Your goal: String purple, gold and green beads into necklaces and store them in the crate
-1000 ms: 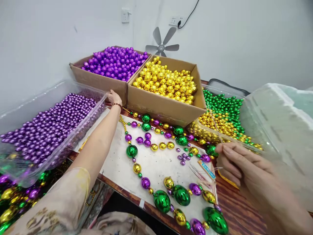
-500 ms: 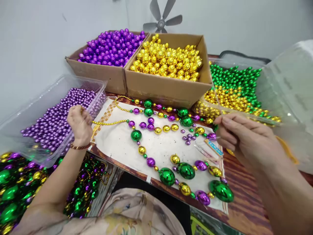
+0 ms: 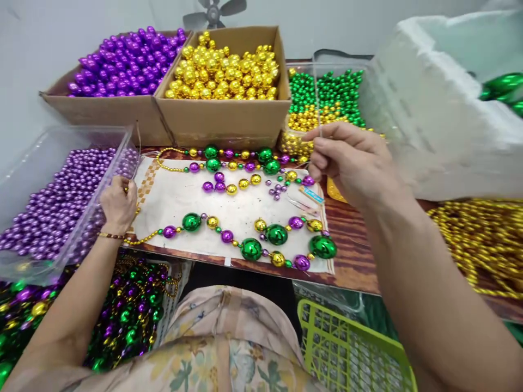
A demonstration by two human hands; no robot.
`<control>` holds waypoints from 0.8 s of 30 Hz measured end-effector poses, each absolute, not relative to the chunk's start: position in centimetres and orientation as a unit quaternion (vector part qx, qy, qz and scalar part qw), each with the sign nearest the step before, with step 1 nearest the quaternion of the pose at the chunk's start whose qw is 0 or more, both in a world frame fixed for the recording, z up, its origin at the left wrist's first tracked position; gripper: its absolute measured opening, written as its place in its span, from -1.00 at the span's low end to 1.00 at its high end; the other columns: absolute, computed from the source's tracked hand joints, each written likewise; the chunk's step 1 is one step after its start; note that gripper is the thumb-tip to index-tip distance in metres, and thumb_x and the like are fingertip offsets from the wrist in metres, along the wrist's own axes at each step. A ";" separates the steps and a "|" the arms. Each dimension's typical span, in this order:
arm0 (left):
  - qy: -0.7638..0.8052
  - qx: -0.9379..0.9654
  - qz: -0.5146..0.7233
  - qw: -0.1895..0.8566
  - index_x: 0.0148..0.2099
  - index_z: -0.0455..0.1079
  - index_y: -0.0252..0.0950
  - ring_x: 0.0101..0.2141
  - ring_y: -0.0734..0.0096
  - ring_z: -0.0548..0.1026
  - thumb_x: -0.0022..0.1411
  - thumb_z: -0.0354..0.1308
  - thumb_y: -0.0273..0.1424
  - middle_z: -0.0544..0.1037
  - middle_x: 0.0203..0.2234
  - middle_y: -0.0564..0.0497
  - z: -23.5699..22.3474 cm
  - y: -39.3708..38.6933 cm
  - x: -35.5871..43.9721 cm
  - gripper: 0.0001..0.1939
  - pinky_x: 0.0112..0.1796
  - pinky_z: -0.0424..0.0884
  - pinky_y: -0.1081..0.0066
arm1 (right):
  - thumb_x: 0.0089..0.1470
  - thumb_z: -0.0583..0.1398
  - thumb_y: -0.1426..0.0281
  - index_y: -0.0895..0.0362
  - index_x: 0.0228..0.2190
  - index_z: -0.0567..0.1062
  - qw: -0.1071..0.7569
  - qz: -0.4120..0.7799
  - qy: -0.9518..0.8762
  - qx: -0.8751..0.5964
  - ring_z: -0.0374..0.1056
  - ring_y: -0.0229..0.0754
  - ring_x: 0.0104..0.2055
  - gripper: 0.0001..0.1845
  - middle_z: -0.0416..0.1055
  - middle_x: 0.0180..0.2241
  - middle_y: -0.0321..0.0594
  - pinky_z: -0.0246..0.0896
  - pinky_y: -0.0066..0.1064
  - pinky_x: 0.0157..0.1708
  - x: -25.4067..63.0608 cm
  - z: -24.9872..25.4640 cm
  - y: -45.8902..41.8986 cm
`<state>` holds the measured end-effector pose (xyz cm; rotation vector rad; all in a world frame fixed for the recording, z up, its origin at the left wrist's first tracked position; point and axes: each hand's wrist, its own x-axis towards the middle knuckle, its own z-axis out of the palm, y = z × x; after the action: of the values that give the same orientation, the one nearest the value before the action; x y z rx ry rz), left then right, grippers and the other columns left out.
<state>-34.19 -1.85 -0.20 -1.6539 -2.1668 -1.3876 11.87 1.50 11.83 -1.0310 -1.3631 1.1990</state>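
Note:
My left hand [image 3: 117, 206] is closed at the table's left side, beside the bin of small purple beads. A thin clear thread [image 3: 139, 136] rises from its fingers, and a speck of gold shows between them. My right hand [image 3: 347, 160] is raised over the right end of the cloth, thumb and forefinger pinching a thin clear strand [image 3: 316, 92] that stands upright. Between the hands, a bead necklace [image 3: 251, 249] of green, purple and gold lies on the white cloth [image 3: 175, 190]. Its gold end [image 3: 143, 239] runs close to my left wrist.
Behind the cloth stand cardboard boxes of purple beads [image 3: 122, 65] and gold beads [image 3: 229, 71]. A bin of green and gold beads [image 3: 327, 92] and a white foam box [image 3: 433, 120] are at right. A green basket [image 3: 351, 343] sits below the table edge.
The view has swung right and the scene shifted left. The necklace's gold end has dropped from beside my left hand to below its wrist. My right hand still pinches the strand.

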 end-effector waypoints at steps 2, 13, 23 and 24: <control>-0.698 -0.577 -0.421 0.041 -0.38 0.33 -0.06 -0.25 -0.10 0.55 0.05 0.33 -0.29 0.33 -0.58 -0.01 -1.0 -0.8 -34.3 -0.81 -0.23 0.49 -0.07 | 0.21 0.21 0.51 0.13 -0.29 0.51 0.508 0.492 -0.573 -0.415 0.18 -0.37 -0.58 -0.93 0.19 -0.60 -0.41 0.17 -0.49 -0.59 12.1 12.1 1.0; -0.393 -0.851 -0.215 -0.275 0.21 0.38 -0.21 -0.09 0.17 0.53 0.33 0.22 -0.14 0.51 -0.01 -0.16 -2.7 -1.9 -9.7 -0.52 -0.05 0.51 0.16 | 0.25 0.27 0.23 0.03 -0.30 0.48 0.528 0.443 -0.610 -0.391 0.16 -0.33 -0.60 -0.84 0.17 -0.59 -0.39 0.24 -0.47 -0.58 11.7 14.9 0.3; -0.379 -0.834 -0.175 -0.359 -0.01 0.53 -0.30 -0.08 0.17 0.55 0.28 0.30 -0.30 0.60 -0.10 -0.13 -4.5 0.0 -2.3 -0.73 0.00 0.44 0.22 | 0.35 0.02 0.61 0.15 -0.60 0.26 0.634 0.328 -0.604 -0.355 0.14 -0.52 -0.59 -0.54 -0.05 -0.60 -0.44 -0.08 -0.69 -0.64 11.2 21.1 -1.3; -0.385 -0.828 -0.174 -0.368 -0.01 0.53 -0.31 -0.07 0.16 0.55 0.28 0.30 -0.29 0.60 -0.09 -0.14 -4.7 0.1 -2.1 -0.72 0.00 0.44 0.21 | 0.37 -0.06 0.58 0.16 -0.63 0.17 0.625 0.361 -0.580 -0.379 0.23 -0.55 -0.55 -0.51 -0.06 -0.58 -0.43 -0.10 -0.71 -0.60 11.5 22.0 -1.1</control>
<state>-2.07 0.09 -4.73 -3.4708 -1.6121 -0.7285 11.46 -1.08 21.97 -0.8687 -1.3308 0.8276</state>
